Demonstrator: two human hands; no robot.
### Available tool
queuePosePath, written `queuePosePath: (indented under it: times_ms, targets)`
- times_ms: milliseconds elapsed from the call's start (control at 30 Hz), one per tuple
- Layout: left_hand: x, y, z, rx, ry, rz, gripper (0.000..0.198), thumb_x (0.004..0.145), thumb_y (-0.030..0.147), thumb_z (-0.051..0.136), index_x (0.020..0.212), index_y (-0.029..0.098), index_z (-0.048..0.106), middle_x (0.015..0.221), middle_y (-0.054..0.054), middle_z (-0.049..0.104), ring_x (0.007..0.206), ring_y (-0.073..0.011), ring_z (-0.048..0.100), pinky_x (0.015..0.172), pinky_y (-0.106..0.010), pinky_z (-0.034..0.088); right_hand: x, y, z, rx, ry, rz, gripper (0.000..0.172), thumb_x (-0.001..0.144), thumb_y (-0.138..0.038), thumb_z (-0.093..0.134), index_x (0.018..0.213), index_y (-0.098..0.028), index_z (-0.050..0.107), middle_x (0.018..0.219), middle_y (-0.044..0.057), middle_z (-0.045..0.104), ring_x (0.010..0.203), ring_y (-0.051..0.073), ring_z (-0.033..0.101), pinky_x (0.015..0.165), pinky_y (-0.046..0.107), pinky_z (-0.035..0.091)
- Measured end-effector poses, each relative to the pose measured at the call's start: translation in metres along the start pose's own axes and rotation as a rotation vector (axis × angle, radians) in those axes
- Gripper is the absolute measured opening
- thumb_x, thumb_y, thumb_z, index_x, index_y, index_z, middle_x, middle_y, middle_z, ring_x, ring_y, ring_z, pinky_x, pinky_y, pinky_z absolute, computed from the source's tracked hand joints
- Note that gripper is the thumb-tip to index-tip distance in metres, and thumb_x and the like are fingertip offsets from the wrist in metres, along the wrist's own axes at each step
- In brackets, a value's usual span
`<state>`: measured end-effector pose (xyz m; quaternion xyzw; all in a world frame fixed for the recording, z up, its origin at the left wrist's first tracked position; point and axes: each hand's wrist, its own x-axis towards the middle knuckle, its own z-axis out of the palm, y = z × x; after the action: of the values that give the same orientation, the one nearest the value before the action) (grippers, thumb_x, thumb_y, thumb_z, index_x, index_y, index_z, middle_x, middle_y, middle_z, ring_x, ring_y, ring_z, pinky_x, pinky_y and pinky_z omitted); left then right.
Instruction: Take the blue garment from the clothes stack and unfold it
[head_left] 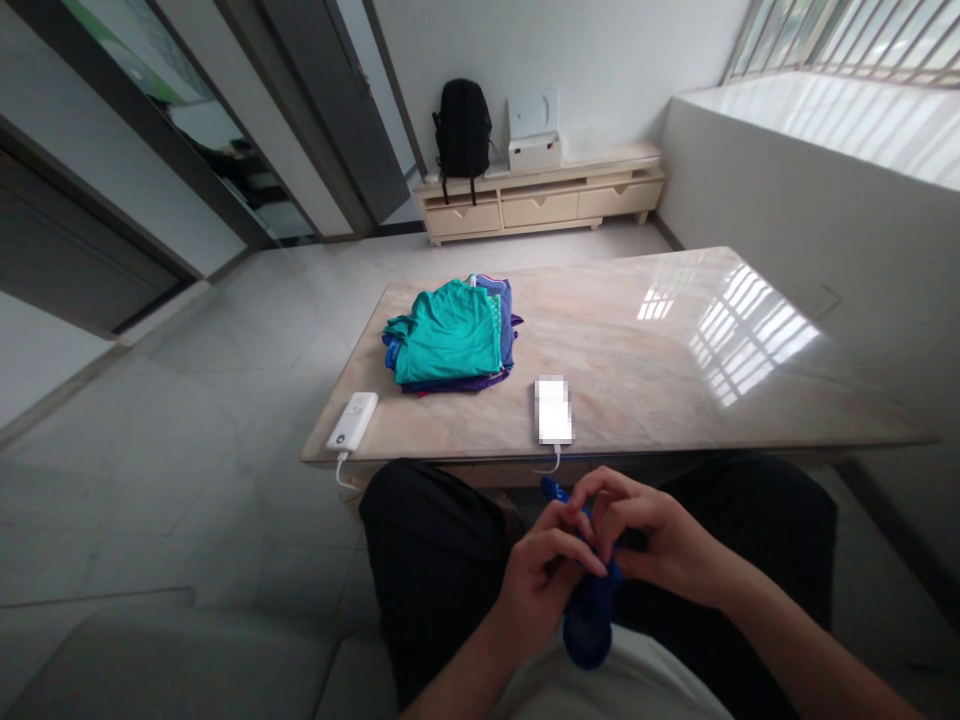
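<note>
Both bare hands are closed on one small piece of blue cloth point(592, 625): the left hand point(544, 580) and the right hand point(660, 530) pinch it together, with the fingers point(600, 505) curled over its upper part. They hide much of it, so its exact shape and kind can't be made out, though a rounded end hangs below the grip. The cloth is held over the person's dark trousers point(427, 540), just off the near edge of the marble table point(645, 340). On that table lie three things: a stack of folded clothes point(450, 335), teal on top with blue and purple beneath, its number of pieces impossible to count; a white power bank point(352, 420) at the near edge, left of the stack; and a phone point(553, 410), its surface pixelated, right of the power bank. A white cable point(556, 462) runs off the near edge. Beyond the table stands a low cream cabinet point(540, 210) bearing one black backpack point(462, 130) and one white box point(534, 153).
</note>
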<state>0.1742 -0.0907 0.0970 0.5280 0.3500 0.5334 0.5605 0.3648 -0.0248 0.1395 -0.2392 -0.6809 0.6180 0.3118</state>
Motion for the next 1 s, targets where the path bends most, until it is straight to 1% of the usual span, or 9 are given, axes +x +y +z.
queuePosePath:
  times_ms: [67, 167, 267, 367, 500, 633, 767, 900, 1000]
  targets:
    - [-0.006, -0.008, 0.001, -0.104, 0.074, -0.088, 0.017, 0.093, 0.034, 0.072, 0.105, 0.023, 0.065, 0.101, -0.005, 0.062, 0.094, -0.0175, 0.065, 0.082, -0.028, 0.054, -0.003, 0.006, 0.006, -0.01, 0.017, 0.055, 0.009, 0.084, -0.02, 0.079, 0.09, -0.019, 0.073, 0.125, 0.008, 0.058, 0.099, 0.017, 0.064, 0.085, 0.028, 0.054]
    - [-0.007, -0.016, 0.0, -0.235, 0.119, -0.198, 0.046, 0.085, 0.032, 0.081, 0.121, 0.028, 0.052, 0.109, -0.002, 0.062, 0.084, -0.0125, 0.064, 0.074, -0.022, 0.053, -0.008, 0.014, 0.012, -0.071, 0.032, 0.126, 0.024, 0.084, -0.018, 0.078, 0.107, -0.025, 0.076, 0.133, 0.007, 0.057, 0.087, 0.012, 0.063, 0.075, 0.024, 0.053]
    - [-0.003, -0.019, -0.004, -0.183, 0.12, -0.237, 0.062, 0.075, 0.032, 0.089, 0.123, 0.028, 0.05, 0.113, -0.002, 0.058, 0.073, -0.0068, 0.057, 0.065, -0.017, 0.049, -0.013, 0.018, 0.016, -0.136, 0.06, 0.123, 0.014, 0.084, -0.018, 0.077, 0.097, -0.024, 0.08, 0.132, 0.007, 0.06, 0.085, 0.012, 0.064, 0.069, 0.022, 0.05]
    - [-0.002, -0.02, -0.01, -0.106, 0.104, -0.252, 0.066, 0.075, 0.033, 0.09, 0.128, 0.027, 0.051, 0.117, -0.004, 0.057, 0.07, -0.0045, 0.053, 0.063, -0.017, 0.046, -0.017, 0.019, 0.014, -0.162, 0.14, 0.073, 0.005, 0.084, -0.016, 0.075, 0.084, -0.02, 0.078, 0.11, 0.006, 0.07, 0.081, 0.013, 0.064, 0.064, 0.022, 0.047]
    - [-0.012, -0.018, -0.013, -0.019, 0.029, -0.187, 0.052, 0.09, 0.05, 0.072, 0.132, 0.023, 0.056, 0.122, -0.01, 0.063, 0.09, -0.0135, 0.062, 0.081, -0.025, 0.052, -0.023, 0.02, 0.002, -0.217, 0.375, 0.083, 0.006, 0.081, -0.015, 0.073, 0.083, -0.021, 0.075, 0.088, 0.004, 0.073, 0.082, 0.018, 0.068, 0.068, 0.025, 0.05]
    - [-0.024, -0.019, -0.009, 0.345, 0.0, -0.054, 0.077, 0.075, 0.038, 0.089, 0.142, 0.027, 0.053, 0.132, -0.009, 0.064, 0.116, -0.0238, 0.064, 0.1, -0.034, 0.051, -0.028, 0.025, -0.004, -0.223, 0.52, 0.181, 0.013, 0.081, -0.031, 0.079, 0.09, -0.021, 0.079, 0.093, 0.006, 0.078, 0.085, 0.022, 0.072, 0.07, 0.028, 0.057]
    - [-0.025, -0.022, -0.011, 0.596, 0.09, 0.094, 0.035, 0.093, 0.013, 0.067, 0.125, 0.027, 0.067, 0.115, -0.004, 0.073, 0.108, -0.0192, 0.069, 0.097, -0.03, 0.052, -0.034, 0.028, 0.002, -0.243, 0.531, 0.232, 0.018, 0.08, -0.034, 0.081, 0.093, -0.022, 0.081, 0.097, 0.007, 0.08, 0.089, 0.024, 0.074, 0.072, 0.029, 0.06]
    - [-0.02, -0.015, -0.018, 0.638, 0.151, 0.113, 0.021, 0.092, 0.008, 0.064, 0.104, 0.023, 0.072, 0.101, -0.004, 0.074, 0.097, -0.0196, 0.069, 0.089, -0.03, 0.052, -0.041, 0.027, 0.007, -0.26, 0.574, 0.243, 0.02, 0.081, -0.035, 0.08, 0.097, -0.023, 0.082, 0.099, 0.006, 0.08, 0.092, 0.024, 0.075, 0.075, 0.03, 0.061]
    - [-0.016, -0.009, -0.021, 0.612, 0.153, 0.077, 0.017, 0.092, 0.009, 0.063, 0.101, 0.021, 0.071, 0.099, -0.004, 0.073, 0.096, -0.0195, 0.068, 0.089, -0.029, 0.051, -0.043, 0.025, 0.01, -0.261, 0.568, 0.248, 0.024, 0.08, -0.038, 0.082, 0.097, -0.022, 0.082, 0.097, 0.007, 0.08, 0.088, 0.024, 0.075, 0.073, 0.03, 0.061]
